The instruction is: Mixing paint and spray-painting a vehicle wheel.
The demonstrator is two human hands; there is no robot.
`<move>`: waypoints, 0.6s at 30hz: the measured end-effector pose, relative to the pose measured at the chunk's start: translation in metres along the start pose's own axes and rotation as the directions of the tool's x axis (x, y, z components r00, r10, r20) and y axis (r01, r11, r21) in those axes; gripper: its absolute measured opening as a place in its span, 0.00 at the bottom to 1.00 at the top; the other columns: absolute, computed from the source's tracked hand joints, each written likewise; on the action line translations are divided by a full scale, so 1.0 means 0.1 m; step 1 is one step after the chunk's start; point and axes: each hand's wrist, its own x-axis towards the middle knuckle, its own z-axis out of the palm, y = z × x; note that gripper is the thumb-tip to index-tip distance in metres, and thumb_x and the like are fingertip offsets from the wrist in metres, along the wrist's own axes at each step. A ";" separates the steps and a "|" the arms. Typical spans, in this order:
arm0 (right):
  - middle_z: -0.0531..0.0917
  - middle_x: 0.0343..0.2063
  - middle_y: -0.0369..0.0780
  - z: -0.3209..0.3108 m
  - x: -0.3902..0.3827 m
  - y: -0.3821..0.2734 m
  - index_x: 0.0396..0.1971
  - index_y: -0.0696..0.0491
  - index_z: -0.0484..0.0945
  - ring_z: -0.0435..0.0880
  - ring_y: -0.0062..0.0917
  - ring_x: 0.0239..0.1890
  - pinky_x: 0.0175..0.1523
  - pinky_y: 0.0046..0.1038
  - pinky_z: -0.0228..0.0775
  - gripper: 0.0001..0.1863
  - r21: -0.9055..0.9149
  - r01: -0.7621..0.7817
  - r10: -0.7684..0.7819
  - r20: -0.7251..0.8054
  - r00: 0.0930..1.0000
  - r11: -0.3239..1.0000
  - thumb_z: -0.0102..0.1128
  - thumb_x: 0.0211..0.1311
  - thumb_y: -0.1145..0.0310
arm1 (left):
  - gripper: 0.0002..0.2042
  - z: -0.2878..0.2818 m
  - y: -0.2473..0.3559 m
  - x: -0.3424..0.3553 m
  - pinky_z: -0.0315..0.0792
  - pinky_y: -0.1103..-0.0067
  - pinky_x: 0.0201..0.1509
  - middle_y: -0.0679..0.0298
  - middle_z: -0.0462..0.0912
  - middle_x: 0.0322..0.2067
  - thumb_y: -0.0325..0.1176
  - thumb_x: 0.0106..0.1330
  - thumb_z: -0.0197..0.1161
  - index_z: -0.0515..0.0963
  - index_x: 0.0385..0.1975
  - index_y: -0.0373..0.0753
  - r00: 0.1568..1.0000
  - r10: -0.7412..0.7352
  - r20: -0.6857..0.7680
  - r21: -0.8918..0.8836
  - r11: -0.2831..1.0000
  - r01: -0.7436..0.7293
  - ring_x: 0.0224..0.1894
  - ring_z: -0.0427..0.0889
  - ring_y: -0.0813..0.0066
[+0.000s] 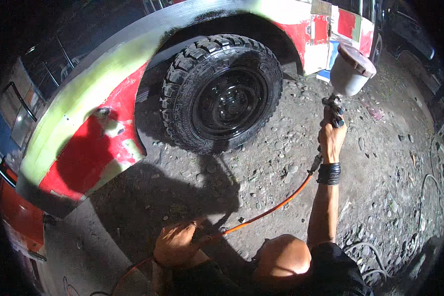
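Here, the right hand (332,139) grips a spray gun (347,74) near the black wheel (224,93), the left hand (175,242) loosely holding its orange hose (271,207).

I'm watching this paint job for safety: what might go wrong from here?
The orange air hose runs from the spray gun in the right hand through the left hand; dragged over the gravel ground, it may snag. The black tyre looks unmasked below the patched fender, so overspray might hit it. Dark surroundings could hide uneven coverage.
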 end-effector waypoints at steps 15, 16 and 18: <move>0.73 0.16 0.30 -0.22 -0.24 -1.49 0.28 0.52 0.79 0.66 0.12 0.11 0.17 0.19 0.54 0.22 0.437 -0.190 0.124 0.176 0.977 0.879 0.61 0.73 0.47 | 0.23 0.12 -0.07 -0.04 0.82 0.65 0.45 0.57 0.89 0.40 0.53 0.72 0.61 0.82 0.48 0.37 0.970 0.207 -0.128 0.208 0.962 -0.177 0.42 0.89 0.59; 0.72 0.13 0.31 -0.20 -0.30 -1.63 0.26 0.52 0.77 0.63 0.12 0.08 0.15 0.19 0.53 0.24 0.471 -0.186 0.112 0.181 0.977 0.863 0.61 0.73 0.47 | 0.24 0.06 -0.02 -0.13 0.82 0.64 0.46 0.57 0.89 0.42 0.53 0.71 0.62 0.82 0.49 0.37 0.975 0.177 -0.137 0.207 0.967 -0.147 0.44 0.89 0.58; 0.71 0.12 0.31 -0.21 -0.40 -1.72 0.25 0.53 0.77 0.63 0.12 0.08 0.14 0.19 0.51 0.24 0.500 -0.186 0.071 0.240 0.968 0.846 0.59 0.74 0.48 | 0.24 0.14 -0.10 -0.10 0.82 0.63 0.48 0.57 0.88 0.44 0.53 0.70 0.62 0.81 0.51 0.37 0.990 0.111 -0.086 0.181 0.979 -0.093 0.46 0.88 0.58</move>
